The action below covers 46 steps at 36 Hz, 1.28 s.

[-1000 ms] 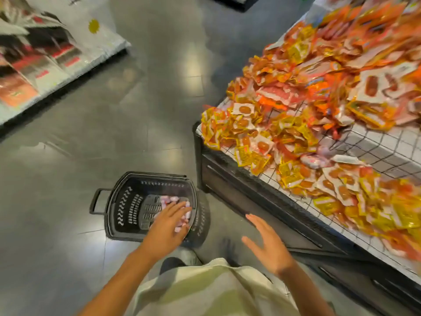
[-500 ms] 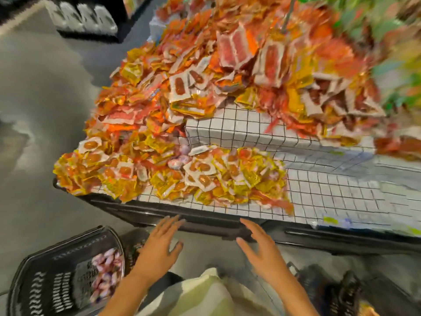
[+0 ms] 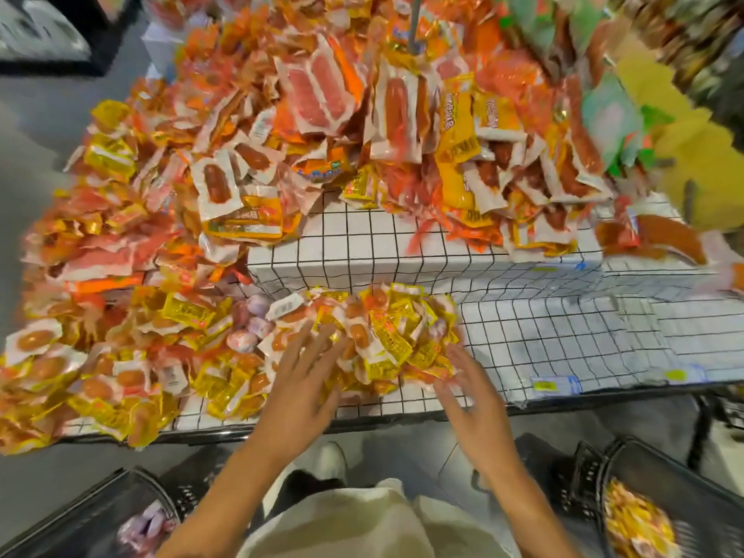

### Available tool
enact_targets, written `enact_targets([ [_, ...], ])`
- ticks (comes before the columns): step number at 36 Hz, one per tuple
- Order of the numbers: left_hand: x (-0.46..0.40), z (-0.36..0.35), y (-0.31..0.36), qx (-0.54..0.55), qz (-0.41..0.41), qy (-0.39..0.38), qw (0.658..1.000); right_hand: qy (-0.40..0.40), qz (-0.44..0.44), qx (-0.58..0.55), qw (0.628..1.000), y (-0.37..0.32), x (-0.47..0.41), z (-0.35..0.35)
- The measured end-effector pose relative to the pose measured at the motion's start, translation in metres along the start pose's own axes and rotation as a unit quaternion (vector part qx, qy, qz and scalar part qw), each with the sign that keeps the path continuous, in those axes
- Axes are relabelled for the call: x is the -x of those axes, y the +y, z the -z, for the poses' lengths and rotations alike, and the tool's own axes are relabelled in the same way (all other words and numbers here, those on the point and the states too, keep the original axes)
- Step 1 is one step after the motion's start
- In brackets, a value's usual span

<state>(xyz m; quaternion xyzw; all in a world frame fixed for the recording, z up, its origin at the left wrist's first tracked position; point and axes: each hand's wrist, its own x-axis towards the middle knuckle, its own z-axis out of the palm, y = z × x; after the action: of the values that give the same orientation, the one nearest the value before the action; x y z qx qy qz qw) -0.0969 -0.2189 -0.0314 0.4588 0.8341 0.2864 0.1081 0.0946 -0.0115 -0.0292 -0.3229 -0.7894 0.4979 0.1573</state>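
We note at feet: left basket [image 3: 80,513] with pinkish packets [image 3: 147,527]; right basket [image 3: 587,477] with yellow packets [image 3: 638,521]. Ahead, left hand [image 3: 300,380] spread, empty, fingertips on near-left edge of yellow packet pile [image 3: 386,336]; right hand [image 3: 471,400] spread, empty, at pile's right flank. Pile on table [image 3: 563,344] lower tier, between hands, long axis left-right. We judge two-handed scoop next.

no wording can be read. red print is seen on the yellow packets [image 3: 386,336] and the tall yellow wrapper [image 3: 457,126], a barcode on a white sticker [image 3: 284,307], and marks on the shelf-edge tags [image 3: 555,385], all blurred beyond reading.
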Motion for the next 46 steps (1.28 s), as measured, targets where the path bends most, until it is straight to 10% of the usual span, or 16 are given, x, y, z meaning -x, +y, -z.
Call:
enact_targets([
  [17, -0.026, -0.010, -0.038, -0.015, -0.030, -0.090, 0.995, -0.010, -0.044, 0.241, 0.969, -0.022, -0.098, -0.058],
  [26, -0.028, -0.003, -0.021, 0.018, -0.002, -0.084, 0.996, 0.080, -0.058, 0.040, 0.994, -0.020, -0.100, -0.028],
  [36, -0.045, -0.006, 0.050, 0.209, 0.086, 0.088, 0.970, 0.053, -0.028, -0.136, 0.989, -0.066, -0.094, 0.028],
  [41, -0.064, -0.009, 0.075, 0.404, 0.253, 0.051, 0.878, 0.005, 0.023, -0.152, 0.988, -0.094, -0.090, 0.053],
  [46, -0.087, -0.013, 0.094, 0.730, 0.273, -0.095, 0.619, -0.070, 0.056, -0.183, 0.979, -0.106, -0.092, 0.072],
])
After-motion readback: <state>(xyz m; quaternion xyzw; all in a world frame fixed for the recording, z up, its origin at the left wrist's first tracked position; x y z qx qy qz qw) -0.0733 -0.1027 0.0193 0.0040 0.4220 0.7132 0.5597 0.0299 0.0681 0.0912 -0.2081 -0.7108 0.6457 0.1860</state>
